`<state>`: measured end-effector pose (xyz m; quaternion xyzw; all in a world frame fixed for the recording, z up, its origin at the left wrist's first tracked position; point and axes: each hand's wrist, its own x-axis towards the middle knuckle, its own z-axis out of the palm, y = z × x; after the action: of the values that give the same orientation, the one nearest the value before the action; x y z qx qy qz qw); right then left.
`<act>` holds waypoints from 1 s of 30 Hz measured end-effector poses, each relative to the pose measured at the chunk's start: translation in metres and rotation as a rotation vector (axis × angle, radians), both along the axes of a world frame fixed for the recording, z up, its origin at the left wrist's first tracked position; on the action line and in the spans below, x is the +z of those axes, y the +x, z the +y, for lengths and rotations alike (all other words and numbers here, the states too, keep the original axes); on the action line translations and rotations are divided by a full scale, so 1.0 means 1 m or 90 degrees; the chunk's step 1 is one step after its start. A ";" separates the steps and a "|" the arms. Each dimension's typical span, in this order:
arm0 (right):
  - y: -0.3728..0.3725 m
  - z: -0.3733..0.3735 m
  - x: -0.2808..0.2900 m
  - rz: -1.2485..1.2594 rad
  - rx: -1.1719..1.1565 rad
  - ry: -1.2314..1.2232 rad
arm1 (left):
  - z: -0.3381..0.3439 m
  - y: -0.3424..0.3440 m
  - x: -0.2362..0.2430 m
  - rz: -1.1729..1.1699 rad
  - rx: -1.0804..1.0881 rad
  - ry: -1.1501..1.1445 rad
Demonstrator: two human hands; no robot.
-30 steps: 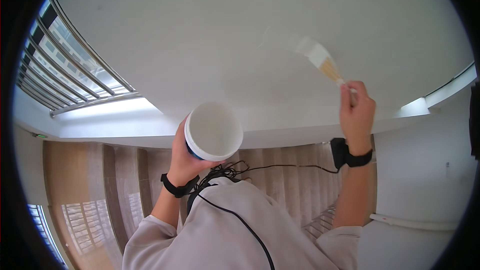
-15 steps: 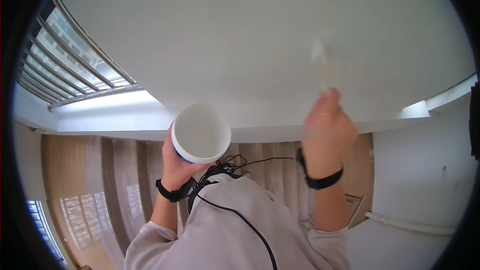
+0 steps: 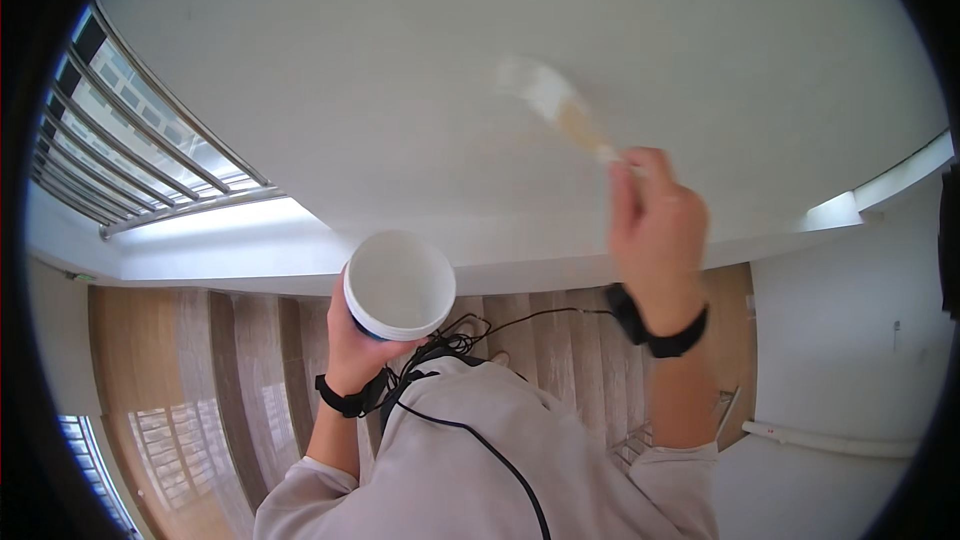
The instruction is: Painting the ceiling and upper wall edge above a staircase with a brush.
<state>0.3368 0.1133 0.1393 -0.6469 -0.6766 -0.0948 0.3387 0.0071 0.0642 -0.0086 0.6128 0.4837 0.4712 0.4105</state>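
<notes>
My left hand (image 3: 358, 348) is wrapped round a white plastic tub (image 3: 448, 302), holding it tilted with its mouth toward me. The tub's inside looks white; how much is in it I cannot tell. In my right hand (image 3: 662, 230) is a paintbrush (image 3: 578, 127), gripped by its handle and slightly blurred. Its white bristle end points up and left against the pale wall (image 3: 420, 70). Both wrists wear black bands.
A metal railing (image 3: 150, 145) guards a window at the left, above a white ledge (image 3: 230, 245). A black cable (image 3: 500, 455) runs over my shirt and bunches beside the tub. Wood-patterned steps (image 3: 240, 360) lie below, and a white pipe (image 3: 830, 442) runs along the right wall.
The brush has swung from upright to slanting up-left, its bristles sweeping left across the wall. The tub has dropped slightly in view, still in my left hand.
</notes>
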 end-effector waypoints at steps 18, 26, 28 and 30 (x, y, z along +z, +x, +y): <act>-0.022 -0.002 0.007 -0.024 0.060 -0.021 | 0.011 0.030 -0.005 0.013 -0.103 -0.015; 0.143 -0.060 0.007 -0.060 -0.401 0.126 | 0.011 0.039 0.002 0.036 -0.107 -0.002; 0.091 -0.057 0.022 0.051 -0.398 -0.034 | 0.014 0.043 0.000 -0.006 -0.128 -0.023; 0.030 -0.039 0.014 0.066 -0.092 0.021 | 0.015 0.041 -0.004 -0.001 -0.135 -0.033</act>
<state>0.3672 0.0745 0.1532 -0.6923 -0.6082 -0.0965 0.3762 0.0479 0.0791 -0.0129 0.6493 0.4280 0.4131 0.4739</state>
